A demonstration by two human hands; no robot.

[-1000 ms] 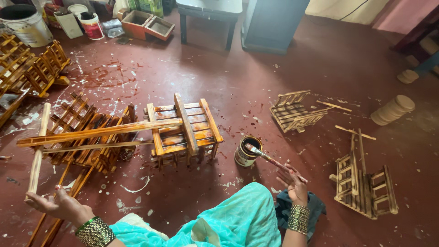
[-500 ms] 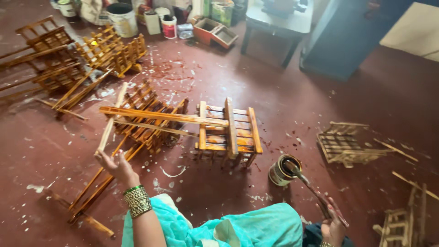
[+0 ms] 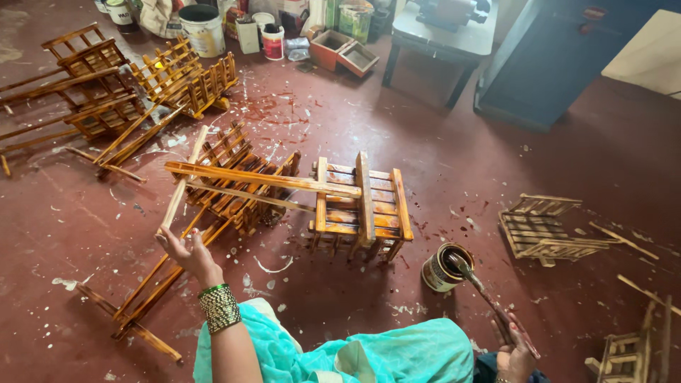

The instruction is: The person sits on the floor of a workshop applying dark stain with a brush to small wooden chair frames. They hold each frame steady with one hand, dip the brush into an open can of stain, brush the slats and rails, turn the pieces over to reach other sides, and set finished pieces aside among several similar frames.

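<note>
Dark red floor (image 3: 440,170), spattered with white and brown flecks, workshop clutter along the far wall. Left hand (image 3: 186,250) at 8 o'clock, fingers curled round the near end of a long wooden slat (image 3: 183,187) that angles up toward 11, grip closed on it. The slat belongs to a varnished slatted frame (image 3: 237,186) lying just left of centre, with one long rail reaching right across onto a small slatted wooden stool (image 3: 362,206) at centre, touching its top. Right hand (image 3: 514,351) at 5 o'clock, closed on the handle of a paintbrush (image 3: 489,301); brush tip sits inside an open tin of dark varnish (image 3: 445,267) (just right of the stool, standing upright on the floor). Unvarnished pale wooden rack (image 3: 543,227) at 3 o'clock, tipped on its side, well apart from the tin. More varnished frames (image 3: 106,92) stacked at 10 o'clock. White paint bucket (image 3: 202,28) and small cans at 12, near a grey table (image 3: 440,35). Dark blue cabinet (image 3: 560,57) at 1 o'clock. Teal cloth (image 3: 369,354) over the person's lap, bottom edge.
</note>
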